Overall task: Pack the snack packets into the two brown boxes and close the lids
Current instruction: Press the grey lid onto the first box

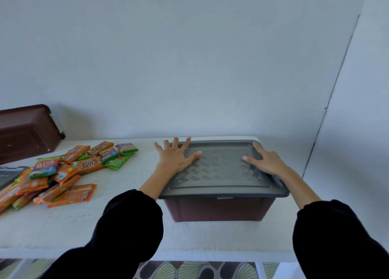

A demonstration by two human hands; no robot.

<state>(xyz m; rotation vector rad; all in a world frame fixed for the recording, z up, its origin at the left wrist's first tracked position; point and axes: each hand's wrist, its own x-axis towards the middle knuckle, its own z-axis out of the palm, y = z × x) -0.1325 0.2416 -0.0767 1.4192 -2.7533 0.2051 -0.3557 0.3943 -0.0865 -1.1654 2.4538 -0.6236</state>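
Observation:
A brown box [219, 209] stands on the white table at centre right with a grey patterned lid [221, 186] lying on top of it. My left hand [175, 156] rests flat on the lid's left edge, fingers spread. My right hand [265, 160] lies flat on the lid's right side, fingers apart. A pile of orange and green snack packets [63, 171] is spread on the table to the left. A second brown box [27, 131] stands at the far left against the wall, tilted or upturned.
The white table [117, 222] has its front edge near me, with patterned floor [197, 270] below. A grey flat piece, maybe another lid [8, 173], shows at the left border. A pale wall runs behind the table.

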